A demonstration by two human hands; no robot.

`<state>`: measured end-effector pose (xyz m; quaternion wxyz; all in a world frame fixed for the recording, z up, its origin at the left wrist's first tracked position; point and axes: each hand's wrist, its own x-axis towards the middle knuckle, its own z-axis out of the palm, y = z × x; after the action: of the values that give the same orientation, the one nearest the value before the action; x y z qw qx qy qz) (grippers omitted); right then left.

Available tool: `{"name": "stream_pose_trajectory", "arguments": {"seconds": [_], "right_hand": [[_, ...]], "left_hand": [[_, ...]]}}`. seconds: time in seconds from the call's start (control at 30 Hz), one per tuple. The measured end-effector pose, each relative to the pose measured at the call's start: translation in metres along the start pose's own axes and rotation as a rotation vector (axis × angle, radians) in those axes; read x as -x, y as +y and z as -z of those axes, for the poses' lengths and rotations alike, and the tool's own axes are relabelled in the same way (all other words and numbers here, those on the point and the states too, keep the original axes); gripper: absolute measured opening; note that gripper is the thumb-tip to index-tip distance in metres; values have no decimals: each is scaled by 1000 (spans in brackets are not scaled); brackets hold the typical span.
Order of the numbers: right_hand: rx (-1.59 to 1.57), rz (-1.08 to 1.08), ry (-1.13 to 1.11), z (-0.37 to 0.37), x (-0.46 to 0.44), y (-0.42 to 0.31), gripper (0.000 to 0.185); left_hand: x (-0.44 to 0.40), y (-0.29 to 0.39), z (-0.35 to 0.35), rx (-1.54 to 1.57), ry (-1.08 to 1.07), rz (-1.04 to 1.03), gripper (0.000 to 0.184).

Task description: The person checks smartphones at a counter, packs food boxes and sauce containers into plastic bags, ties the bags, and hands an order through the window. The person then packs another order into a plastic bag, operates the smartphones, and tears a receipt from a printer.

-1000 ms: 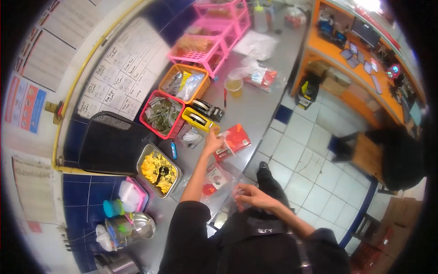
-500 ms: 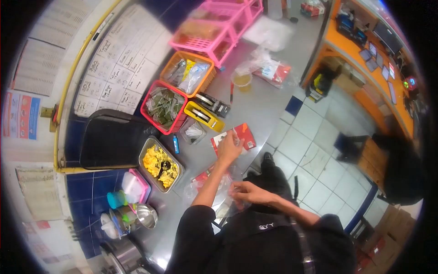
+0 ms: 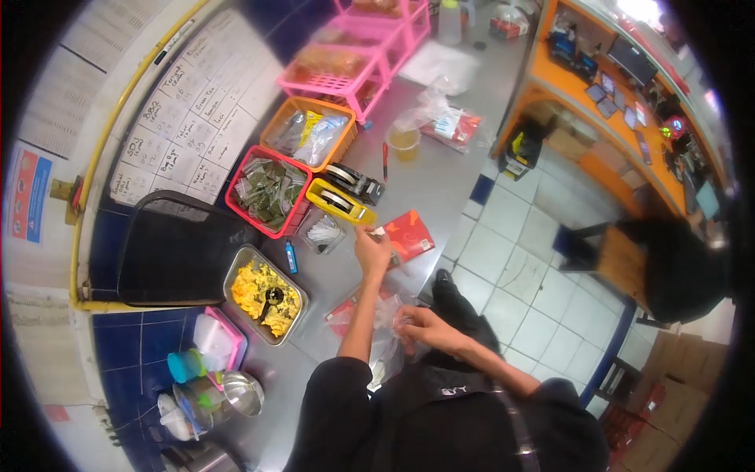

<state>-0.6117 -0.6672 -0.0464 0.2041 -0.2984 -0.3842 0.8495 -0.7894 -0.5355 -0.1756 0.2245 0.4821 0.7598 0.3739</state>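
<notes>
My left hand (image 3: 373,252) is at the left end of a red-and-white box (image 3: 410,234), just below the front end of a yellow tape dispenser (image 3: 340,201). Its fingers are pinched together; what they hold, if anything, is too small to make out. Closer to my body, my right hand (image 3: 427,328) is closed on the edge of a clear plastic bag (image 3: 387,318). Something red and white shows through the bag, which lies on the steel table (image 3: 314,370). Beside the dispenser sits a small clear tub (image 3: 322,233) of white items.
A metal tray (image 3: 267,295) of yellow food with a black scoop stands to the left. Behind are a red basket (image 3: 269,191) of leafy packets, an orange basket (image 3: 308,134) and a pink rack (image 3: 346,67). A cup (image 3: 405,144) and a black dispenser (image 3: 358,182) stand farther back.
My left hand has moved left, off the middle of the red box toward the yellow tape dispenser, uncovering more of the box. My right hand stays at the plastic bag. The view has shifted slightly.
</notes>
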Motion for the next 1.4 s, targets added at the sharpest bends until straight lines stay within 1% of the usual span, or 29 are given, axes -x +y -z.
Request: {"name": "stream_pose_trajectory", "arguments": {"seconds": [0.03, 0.07, 0.1, 0.13, 0.17, 0.2, 0.27, 0.3, 0.33, 0.4, 0.43, 0.5, 0.53, 0.6, 0.63, 0.67, 0.7, 0.73, 0.77, 0.83, 0.9, 0.97, 1.0, 1.07, 1.17, 1.27, 1.3, 1.33, 1.4], "right_hand": [[7, 1, 7, -2, -1, 3, 11], [16, 4, 15, -4, 0, 8, 12], [29, 4, 21, -6, 1, 10, 13], [40, -5, 22, -12, 4, 9, 13], [36, -16, 50, -19, 5, 3, 12], [37, -23, 79, -23, 6, -2, 12], [46, -8, 111, -26, 7, -3, 12], [24, 12, 144, -28, 8, -3, 13], [21, 25, 159, -26, 9, -1, 13], [11, 39, 256, -18, 11, 8, 13], [17, 55, 310, -16, 12, 7, 13], [26, 108, 367, -12, 12, 6, 14], [63, 107, 410, -10, 14, 3, 15], [141, 178, 460, 4, 6, 13, 17], [220, 247, 502, 18, 2, 18, 20], [270, 233, 531, 33, 1, 20, 24], [274, 248, 573, 41, 2, 15, 25], [272, 265, 613, 51, 7, 7, 26], [267, 298, 689, 66, 19, -2, 26], [357, 252, 644, 97, 37, -21, 29], [354, 238, 708, 148, 60, -36, 29], [420, 224, 806, 220, 85, -46, 27], [479, 243, 868, 261, 101, -51, 26], [567, 244, 995, 337, 141, -69, 23], [810, 246, 1211, 491, 204, -94, 19], [998, 304, 1444, 670, 262, -130, 16], [1030, 259, 1587, 719, 277, -153, 18], [1028, 174, 1727, 753, 294, -159, 19], [993, 180, 1826, 821, 319, -182, 24]], "left_hand": [[11, 14, 4, 126, -83, 68, 39], [14, 8, -9, 134, -85, 71, 39], [10, -2, -29, 239, -87, 63, 38], [11, 14, -29, 344, -85, 56, 37], [18, 30, -27, 428, -161, -21, 38], [18, 29, -28, 446, -151, -23, 38], [15, 19, -25, 152, -243, -212, 38], [18, 29, -1, 154, -364, -123, 45], [16, 21, 12, 155, -377, -139, 45], [14, 9, 32, -314, -470, -632, 53], [13, 9, 34, -315, -489, -644, 53], [9, 11, 34, -527, -520, -698, 67], [6, 11, 32, -518, -527, -714, 67], [-5, 19, 15, -680, -622, -693, 83], [-9, 22, 8, -675, -638, -711, 91], [-12, 22, 1, -667, -657, -749, 98], [-16, 16, -8, -672, -683, -685, 106], [-23, 18, -12, -648, -726, -668, 109], [-24, 20, -9, -576, -699, -676, 109], [-32, 32, -5, -597, -764, -537, 101], [-57, 2, -21, -398, -832, -439, 95], [-65, 1, -19, -247, -897, -267, 87], [-65, 5, -15, -92, -973, -175, 82], [-59, 28, -9, 242, -1103, -20, 69], [-34, 111, -3, 546, -1169, 193, 59], [-5, 165, -34, 597, -1047, 404, 56], [10, 178, -47, 584, -995, 486, 55], [23, 192, -59, 543, -944, 574, 54], [47, 217, -96, 459, -853, 708, 52]]}}
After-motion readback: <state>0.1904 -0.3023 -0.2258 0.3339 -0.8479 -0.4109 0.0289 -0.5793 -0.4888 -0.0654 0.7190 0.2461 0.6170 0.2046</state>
